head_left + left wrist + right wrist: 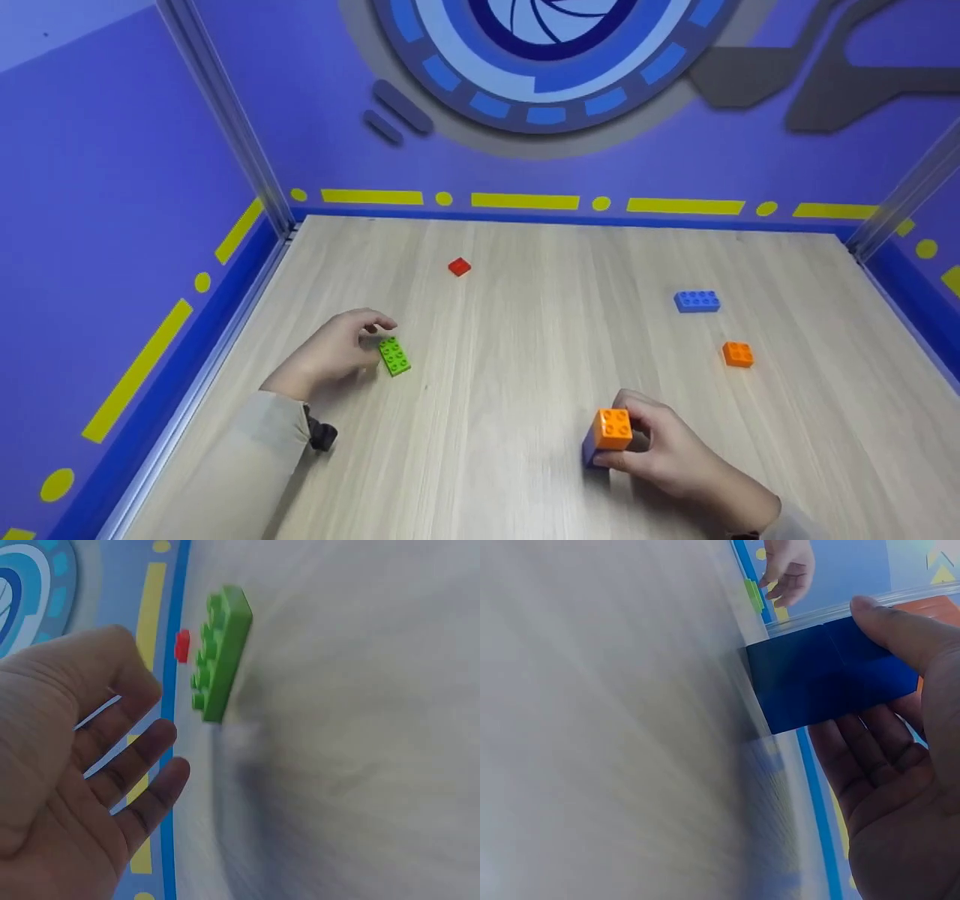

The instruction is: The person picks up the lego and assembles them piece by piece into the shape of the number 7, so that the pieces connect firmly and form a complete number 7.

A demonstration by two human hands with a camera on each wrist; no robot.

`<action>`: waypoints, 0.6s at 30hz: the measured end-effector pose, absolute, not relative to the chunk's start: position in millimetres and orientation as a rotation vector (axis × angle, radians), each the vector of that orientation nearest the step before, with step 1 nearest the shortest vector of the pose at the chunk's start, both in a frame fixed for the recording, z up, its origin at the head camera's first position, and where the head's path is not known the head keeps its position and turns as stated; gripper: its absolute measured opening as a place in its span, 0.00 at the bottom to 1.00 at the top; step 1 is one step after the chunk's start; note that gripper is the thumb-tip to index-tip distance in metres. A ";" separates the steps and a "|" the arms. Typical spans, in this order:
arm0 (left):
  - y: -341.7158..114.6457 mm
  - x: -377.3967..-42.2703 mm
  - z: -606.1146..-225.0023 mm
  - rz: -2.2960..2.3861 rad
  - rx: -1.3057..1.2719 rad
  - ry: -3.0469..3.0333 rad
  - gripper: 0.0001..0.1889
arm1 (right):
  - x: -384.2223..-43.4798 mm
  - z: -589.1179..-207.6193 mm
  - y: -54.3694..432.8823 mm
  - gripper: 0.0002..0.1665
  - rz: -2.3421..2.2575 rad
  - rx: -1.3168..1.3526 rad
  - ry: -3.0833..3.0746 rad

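My right hand (667, 446) grips an upright stack of building bricks, thumb on one side and fingers on the other. An orange brick (613, 427) tops the stack, with blue bricks (829, 675) beneath it down at the table. Beside a green eight-stud brick (394, 356), my left hand (341, 349) hovers with fingers loosely bent and nothing held. In the left wrist view a gap shows between those fingertips and the green brick (223, 656), which lies flat with studs up.
A small red brick (459, 267) lies toward the back of the wooden table (525, 322). At the right are a blue eight-stud brick (697, 301) and a small orange brick (738, 354). Purple-blue walls (525, 176) border the table at the back and sides.
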State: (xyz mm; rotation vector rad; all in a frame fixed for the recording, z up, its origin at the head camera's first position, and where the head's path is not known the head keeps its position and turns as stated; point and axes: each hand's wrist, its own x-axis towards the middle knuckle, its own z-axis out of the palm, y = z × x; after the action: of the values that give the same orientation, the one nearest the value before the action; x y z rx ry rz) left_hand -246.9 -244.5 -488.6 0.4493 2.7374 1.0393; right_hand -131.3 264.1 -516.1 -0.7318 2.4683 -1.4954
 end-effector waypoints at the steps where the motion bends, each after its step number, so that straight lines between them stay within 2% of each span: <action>1: -245.9 -247.2 -489.0 1.002 0.469 2.739 0.32 | -131.7 -515.8 264.3 0.19 -1.494 -0.726 2.466; 4: -247.1 -247.4 -491.1 0.895 0.554 2.756 0.32 | -132.1 -516.1 264.9 0.19 -1.503 -0.714 2.455; 10: -244.0 -246.1 -496.9 0.751 0.567 2.816 0.24 | -131.0 -519.3 264.5 0.20 -1.544 -0.716 2.441; 18: -243.9 -247.2 -498.9 0.783 0.587 2.843 0.16 | -131.6 -519.1 263.5 0.19 -1.572 -0.721 2.422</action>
State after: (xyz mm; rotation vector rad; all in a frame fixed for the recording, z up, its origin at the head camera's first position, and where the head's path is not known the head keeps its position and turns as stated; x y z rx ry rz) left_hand -247.2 -243.9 -498.9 0.5872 2.8434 0.7834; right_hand -131.6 263.5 -519.1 -0.7207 2.4218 -1.5725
